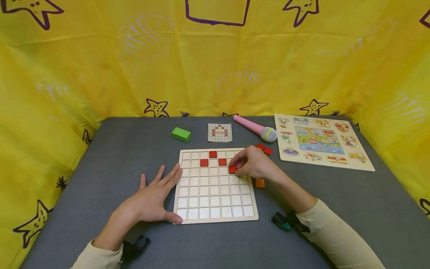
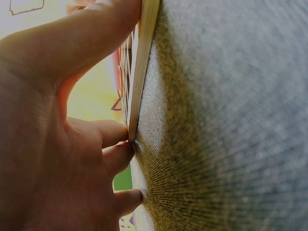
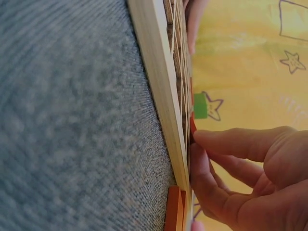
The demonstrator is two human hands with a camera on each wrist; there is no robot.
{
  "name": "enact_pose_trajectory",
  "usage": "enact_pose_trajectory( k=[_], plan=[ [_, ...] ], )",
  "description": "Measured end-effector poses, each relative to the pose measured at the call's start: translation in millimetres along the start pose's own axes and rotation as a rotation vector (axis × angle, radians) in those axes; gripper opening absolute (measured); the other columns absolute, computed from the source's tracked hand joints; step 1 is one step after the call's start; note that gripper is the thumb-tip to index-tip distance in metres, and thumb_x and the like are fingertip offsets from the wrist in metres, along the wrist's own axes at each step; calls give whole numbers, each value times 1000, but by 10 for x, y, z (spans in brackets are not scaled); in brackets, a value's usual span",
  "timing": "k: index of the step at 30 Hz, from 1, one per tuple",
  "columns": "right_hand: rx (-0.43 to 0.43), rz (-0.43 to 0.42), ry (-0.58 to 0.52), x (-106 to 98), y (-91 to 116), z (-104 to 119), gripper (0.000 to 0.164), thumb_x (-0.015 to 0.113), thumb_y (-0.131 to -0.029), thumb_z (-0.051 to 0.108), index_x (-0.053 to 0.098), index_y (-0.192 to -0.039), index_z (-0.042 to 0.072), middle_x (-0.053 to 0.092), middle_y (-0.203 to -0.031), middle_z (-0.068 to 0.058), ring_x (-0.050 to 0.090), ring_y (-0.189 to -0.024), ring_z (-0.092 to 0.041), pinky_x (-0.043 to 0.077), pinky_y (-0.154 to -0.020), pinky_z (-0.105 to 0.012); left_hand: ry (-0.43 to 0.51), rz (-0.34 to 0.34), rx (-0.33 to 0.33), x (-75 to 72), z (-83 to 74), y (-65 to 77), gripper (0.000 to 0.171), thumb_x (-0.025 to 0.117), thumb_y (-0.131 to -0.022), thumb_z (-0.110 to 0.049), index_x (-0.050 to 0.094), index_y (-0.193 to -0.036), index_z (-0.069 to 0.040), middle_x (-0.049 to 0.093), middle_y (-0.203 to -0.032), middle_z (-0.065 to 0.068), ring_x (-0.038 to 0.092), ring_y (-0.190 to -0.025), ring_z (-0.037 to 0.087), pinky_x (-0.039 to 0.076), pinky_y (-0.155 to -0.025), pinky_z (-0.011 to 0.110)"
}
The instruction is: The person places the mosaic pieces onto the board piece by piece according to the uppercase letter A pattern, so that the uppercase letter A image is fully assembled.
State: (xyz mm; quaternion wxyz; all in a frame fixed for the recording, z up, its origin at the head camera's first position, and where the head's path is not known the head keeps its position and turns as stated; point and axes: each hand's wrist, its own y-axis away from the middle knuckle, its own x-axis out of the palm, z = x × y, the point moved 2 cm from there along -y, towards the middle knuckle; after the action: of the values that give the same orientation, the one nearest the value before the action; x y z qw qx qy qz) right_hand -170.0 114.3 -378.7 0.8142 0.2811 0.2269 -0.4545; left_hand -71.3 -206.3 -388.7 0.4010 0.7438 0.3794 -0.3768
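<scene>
A pale wooden grid board (image 1: 199, 220) lies flat on the table, its square cells framed by thin ridges. Three red tiles sit in its upper cells, one of them a top-row red tile (image 1: 213, 154). Pinched between the thumb and fingers of my right hand (image 1: 253, 163) is another red tile (image 1: 232, 169), tilted at a cell right of the others; its edge also shows in the right wrist view. My left hand (image 1: 151, 200) rests with spread fingers at the board's left side, thumb on the lower left corner and fingertips along the edge.
Right of the board lie loose red tiles (image 1: 264, 149) and an orange tile (image 1: 260, 183). Behind it are a green block (image 1: 181, 135), a small pattern card (image 1: 220, 133) and a pink toy microphone (image 1: 255, 127). A picture puzzle board (image 1: 324, 142) lies at the back right.
</scene>
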Motion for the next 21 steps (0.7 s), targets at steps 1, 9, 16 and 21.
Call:
enact_pose_trajectory(
  k=[1, 9, 16, 21],
  plan=[
    [6, 0, -3, 2, 0, -1, 26, 84, -80, -1, 83, -104, 11, 75, -96, -5, 66, -85, -18, 56, -72, -27, 0, 0, 1, 0, 0, 0, 140, 86, -63, -75, 14, -169, -20, 3, -178, -2, 0, -160, 49, -4, -105, 90],
    [-8, 6, 7, 2, -8, -15, 26, 84, -81, 0, 83, -105, 10, 76, -99, -6, 66, -85, -17, 55, -72, -27, -3, 1, 0, -2, -5, -6, 139, 86, -63, -75, 15, -169, -19, 3, -178, -1, 1, -160, 50, -4, -105, 90],
    [-11, 7, 19, 5, -12, -16, 26, 83, -82, 0, 83, -105, 12, 74, -97, -5, 64, -85, -18, 54, -72, -28, -9, -1, 0, 4, -1, -10, 140, 86, -63, -76, 15, -169, -19, 4, -178, 0, 1, -160, 50, -3, -105, 90],
    [-34, 2, 20, 8, 1, 1, 24, 84, -83, 1, 83, -104, 13, 75, -97, -3, 64, -84, -18, 55, -74, -30, -7, -2, 1, 3, -7, -8, 140, 86, -62, -76, 15, -169, -19, 4, -178, 0, 1, -160, 51, -3, -105, 91]
  ],
)
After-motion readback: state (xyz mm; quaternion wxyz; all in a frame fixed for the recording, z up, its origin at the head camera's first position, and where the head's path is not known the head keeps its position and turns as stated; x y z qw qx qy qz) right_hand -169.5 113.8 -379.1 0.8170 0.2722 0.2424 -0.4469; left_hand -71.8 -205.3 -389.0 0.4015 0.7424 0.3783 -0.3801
